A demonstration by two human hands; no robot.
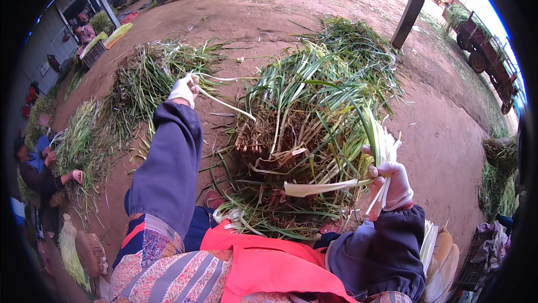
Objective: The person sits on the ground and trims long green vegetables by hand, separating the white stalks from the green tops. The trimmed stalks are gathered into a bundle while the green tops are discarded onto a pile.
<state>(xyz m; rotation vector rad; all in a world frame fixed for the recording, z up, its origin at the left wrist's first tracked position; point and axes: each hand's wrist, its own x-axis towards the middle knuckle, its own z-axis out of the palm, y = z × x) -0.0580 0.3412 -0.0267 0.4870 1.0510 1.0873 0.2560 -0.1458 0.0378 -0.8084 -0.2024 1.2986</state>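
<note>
My left hand (pixel 184 89), in a pale glove, is stretched out over the dirt ground and pinches a thin pale strip of peel (pixel 224 103) that trails right toward the big heap of green onions (pixel 305 112). My right hand (pixel 392 182), also gloved, is closed around a small bunch of cleaned white stalks (pixel 382 146) at the heap's right edge. One long white stalk (pixel 322 188) lies across the heap toward that hand. An orange-red apron (pixel 263 264) covers my lap.
A second pile of onion greens (pixel 148 76) lies on the ground to the left. People (pixel 42 166) sit sorting greens at the far left. A dark post (pixel 408 14) stands behind the heap. A cart (pixel 487 54) is parked at right.
</note>
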